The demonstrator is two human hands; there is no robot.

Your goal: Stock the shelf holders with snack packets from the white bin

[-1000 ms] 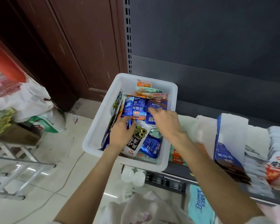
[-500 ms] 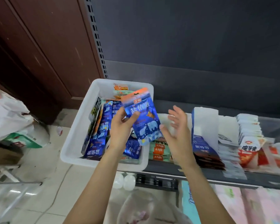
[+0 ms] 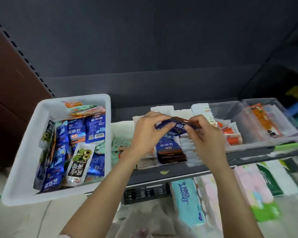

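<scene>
From the head camera, both hands meet above the middle of the dark shelf; the left hand pinches the left end of a blue snack packet between thumb and curled fingers; the right hand pinches its right end, near the orange strip at the packet's top; the packet lies roughly level between them, held up off the shelf.

Directly below the held packet a row of the same blue packets stands in a shelf holder, dark edges toward the camera; white-backed packets fill the slot just to the right of that row; pale green and orange packets lie to the left, partly hidden by the left forearm.

The white bin sits at the left end of the shelf, its front part jutting out past the shelf edge; it is packed with more blue packets, a black and white packet with green rings lying on top near the front, and orange and green packets at the back wall.

To the right, clear plastic bins stand on the shelf holding red and white packets and an orange one; their print is too blurred to read.

Below the shelf, a light blue tissue pack and pink and green packs lie on a lower level; a crumpled plastic bag sits at the bottom edge.
</scene>
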